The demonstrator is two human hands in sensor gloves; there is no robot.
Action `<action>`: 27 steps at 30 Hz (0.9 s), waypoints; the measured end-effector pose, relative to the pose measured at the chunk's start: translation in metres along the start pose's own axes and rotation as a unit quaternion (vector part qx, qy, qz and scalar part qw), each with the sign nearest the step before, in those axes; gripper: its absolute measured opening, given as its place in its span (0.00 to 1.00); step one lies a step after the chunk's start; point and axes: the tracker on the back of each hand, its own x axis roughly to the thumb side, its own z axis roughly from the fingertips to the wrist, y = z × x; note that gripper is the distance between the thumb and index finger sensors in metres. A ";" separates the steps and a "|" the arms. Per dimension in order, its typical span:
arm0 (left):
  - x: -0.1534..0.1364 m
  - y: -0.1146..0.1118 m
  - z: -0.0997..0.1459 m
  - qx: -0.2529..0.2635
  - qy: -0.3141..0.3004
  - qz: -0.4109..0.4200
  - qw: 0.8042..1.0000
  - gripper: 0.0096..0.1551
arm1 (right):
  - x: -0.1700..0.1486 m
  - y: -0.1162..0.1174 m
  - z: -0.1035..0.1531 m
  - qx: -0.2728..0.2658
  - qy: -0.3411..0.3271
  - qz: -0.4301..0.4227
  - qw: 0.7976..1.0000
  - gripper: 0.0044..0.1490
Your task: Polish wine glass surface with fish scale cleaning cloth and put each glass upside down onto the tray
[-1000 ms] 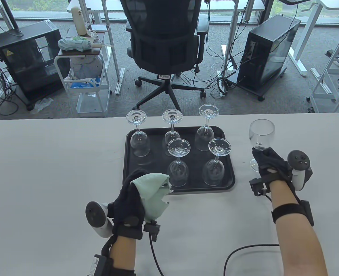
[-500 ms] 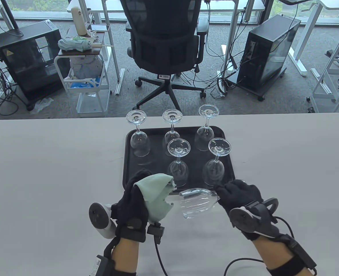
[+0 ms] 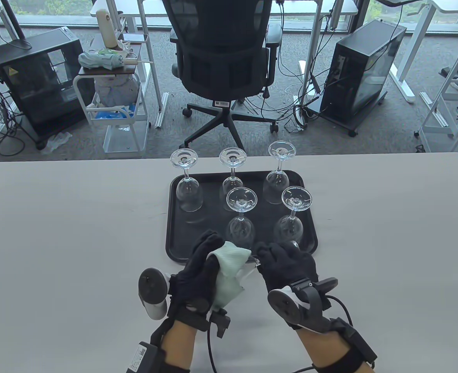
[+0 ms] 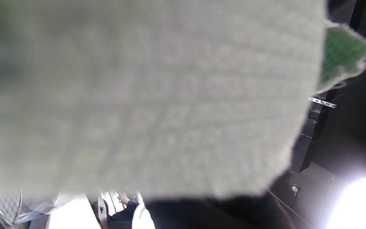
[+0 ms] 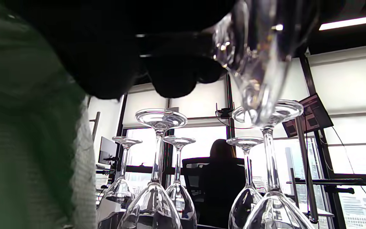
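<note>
My left hand (image 3: 207, 254) grips the pale green cleaning cloth (image 3: 230, 272) just in front of the black tray (image 3: 171, 233). The cloth is wrapped over the bowl of a wine glass (image 3: 251, 267), of which only a sliver shows between my hands. My right hand (image 3: 277, 256) holds this glass from the right, fingers curled round it. In the right wrist view the glass (image 5: 256, 63) hangs at the top, with the cloth (image 5: 27, 133) at the left. The cloth (image 4: 138, 95) fills the left wrist view. Several glasses (image 3: 241, 219) stand upside down on the tray.
The near left corner of the tray (image 3: 186, 241) holds no glass. Beyond the table's far edge stands an office chair (image 3: 225, 58). Cables from both gloves trail over the tabletop (image 3: 77, 252) toward the near edge.
My right hand lifted the glass from the table's right side, tipped it sideways and brought it to the middle. My left hand shifted right, and the cloth now covers the bowl.
</note>
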 end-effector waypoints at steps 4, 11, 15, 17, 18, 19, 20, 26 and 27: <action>0.009 0.001 0.001 0.030 -0.008 -0.051 0.998 0.33 | -0.018 -0.002 0.008 -0.023 -0.055 -0.092 0.994 0.38; 0.009 0.015 0.001 0.037 -0.009 0.028 0.999 0.32 | -0.083 -0.005 0.012 -0.087 -0.007 -0.319 0.944 0.52; 0.013 0.014 0.001 0.027 -0.017 0.027 0.999 0.32 | -0.089 0.011 0.012 -0.050 0.008 -0.426 0.903 0.56; 0.017 0.013 0.002 0.022 -0.026 0.008 0.999 0.32 | -0.089 0.016 0.013 -0.047 0.013 -0.426 0.903 0.54; 0.017 0.013 0.002 0.024 -0.029 0.008 0.999 0.32 | -0.089 0.018 0.013 -0.046 0.020 -0.432 0.901 0.53; 0.018 0.012 0.002 0.027 -0.026 0.013 0.999 0.32 | -0.089 0.023 0.015 -0.044 0.043 -0.463 0.884 0.51; 0.018 0.011 0.002 0.025 -0.028 0.016 0.999 0.32 | -0.088 0.026 0.016 -0.032 0.062 -0.503 0.862 0.50; 0.023 0.007 0.003 0.036 -0.072 -0.027 0.996 0.35 | -0.085 0.029 0.019 0.010 0.151 -0.561 0.814 0.52; 0.023 0.008 0.003 0.030 -0.068 -0.024 0.997 0.34 | -0.085 0.027 0.019 0.002 0.129 -0.552 0.824 0.53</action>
